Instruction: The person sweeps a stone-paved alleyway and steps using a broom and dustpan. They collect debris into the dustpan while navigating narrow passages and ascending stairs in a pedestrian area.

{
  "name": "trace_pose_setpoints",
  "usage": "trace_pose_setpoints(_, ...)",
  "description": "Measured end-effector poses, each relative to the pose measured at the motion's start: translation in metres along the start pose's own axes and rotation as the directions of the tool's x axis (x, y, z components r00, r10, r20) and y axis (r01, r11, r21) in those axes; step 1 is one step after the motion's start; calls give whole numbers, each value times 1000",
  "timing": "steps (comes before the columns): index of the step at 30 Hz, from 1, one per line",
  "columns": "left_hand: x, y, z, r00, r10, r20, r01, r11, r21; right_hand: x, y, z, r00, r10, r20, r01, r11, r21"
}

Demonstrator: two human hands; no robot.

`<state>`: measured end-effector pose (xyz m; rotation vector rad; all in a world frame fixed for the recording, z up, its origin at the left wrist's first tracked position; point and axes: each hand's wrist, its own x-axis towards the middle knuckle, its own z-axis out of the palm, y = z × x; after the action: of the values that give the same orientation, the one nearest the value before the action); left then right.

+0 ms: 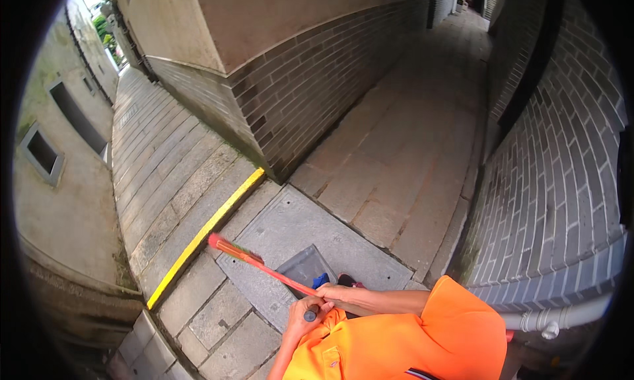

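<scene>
My right hand (334, 292) is closed around the red pole of a broom (276, 274). The broom's red bristle head (232, 248) points out to the left, above the paving beside the yellow line. Just below, my left hand (302, 320) is wrapped round a handle with a dark, rounded end (311, 312); I cannot tell whether it belongs to the broom or to the dustpan. Beyond my hands a grey dustpan (305, 264) is at the ground, partly hidden by the pole. A small blue thing (320, 280) shows at its near side, too small to name. An orange sleeve covers my right upper arm.
A yellow-painted step edge (205, 241) crosses the left lane. A wall corner (267, 162) with brick facing divides two stone-paved alleys. At right stands a curved-looking grey brick wall (555, 162), with a pale pipe (561, 317) along its foot. A grey slab (343, 244) lies ahead.
</scene>
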<state>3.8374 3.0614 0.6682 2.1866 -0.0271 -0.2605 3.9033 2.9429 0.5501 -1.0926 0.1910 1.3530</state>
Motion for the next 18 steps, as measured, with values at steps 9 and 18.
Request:
trace_pose_setpoints(9, 94, 7, -38, 983, -1, -181, 6, 1000, 23, 28, -133, -30, 965, 51, 258, -78, 992, 96)
trace_pose_setpoints(18, 170, -63, -87, 947, -57, -317, 50, 998, -31, 126, -201, -31, 985, 67, 161, -67, 998, -9)
